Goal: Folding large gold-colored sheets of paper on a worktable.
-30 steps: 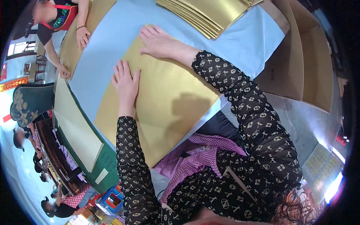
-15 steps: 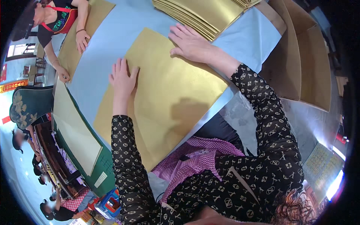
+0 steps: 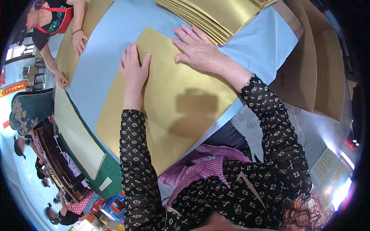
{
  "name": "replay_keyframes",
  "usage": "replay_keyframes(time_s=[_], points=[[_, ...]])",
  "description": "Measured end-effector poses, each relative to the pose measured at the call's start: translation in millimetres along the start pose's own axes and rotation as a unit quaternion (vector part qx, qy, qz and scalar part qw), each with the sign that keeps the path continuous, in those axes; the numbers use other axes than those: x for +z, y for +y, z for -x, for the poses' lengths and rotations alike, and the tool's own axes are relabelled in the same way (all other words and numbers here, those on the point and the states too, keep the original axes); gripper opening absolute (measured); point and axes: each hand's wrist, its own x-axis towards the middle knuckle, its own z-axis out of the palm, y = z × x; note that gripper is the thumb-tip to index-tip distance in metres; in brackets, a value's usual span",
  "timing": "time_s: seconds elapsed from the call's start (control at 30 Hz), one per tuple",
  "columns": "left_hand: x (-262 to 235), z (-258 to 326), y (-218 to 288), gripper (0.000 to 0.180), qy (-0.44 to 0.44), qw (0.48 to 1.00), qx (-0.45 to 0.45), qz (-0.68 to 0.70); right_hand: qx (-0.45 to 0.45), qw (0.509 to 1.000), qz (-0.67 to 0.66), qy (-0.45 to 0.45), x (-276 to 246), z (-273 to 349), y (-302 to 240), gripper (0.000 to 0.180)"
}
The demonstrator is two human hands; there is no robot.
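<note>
Both hands lie flat with fingers spread, grasping nothing: the left hand (image 3: 134, 67) and right hand (image 3: 196, 50) press the gold sheet (image 3: 169, 104) onto the blue table (image 3: 104, 50), apparently to keep it flat. Gold stack (image 3: 216, 13) at 12 o'clock.

Around the gold sheet (image 3: 169, 100), you have open blue table cover (image 3: 111, 57) on its far-left side. The stack of gold sheets (image 3: 216, 15) blocks its far edge; cardboard boxes (image 3: 316, 73) wall its right; another person's hands (image 3: 79, 40) crowd the far left.
</note>
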Motion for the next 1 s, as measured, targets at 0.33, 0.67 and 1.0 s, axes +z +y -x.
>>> replay_keyframes(time_s=[0.33,0.67,1.0], points=[[-1.2,2.3,4.8,0.057,0.005,0.999,0.031,-0.029,0.005,0.999,-0.038,-0.008,-1.0,2.2,-1.7,0.059],[2.8,4.5,5.2,0.056,0.014,0.996,0.05,-0.066,-0.003,0.999,-0.046,0.011,2.3,5.9,1.3,0.059],[1.9,3.0,5.4,0.051,0.047,0.995,0.06,-0.063,-0.023,1.0,-0.011,0.015,-2.7,-0.2,-1.3,0.056]])
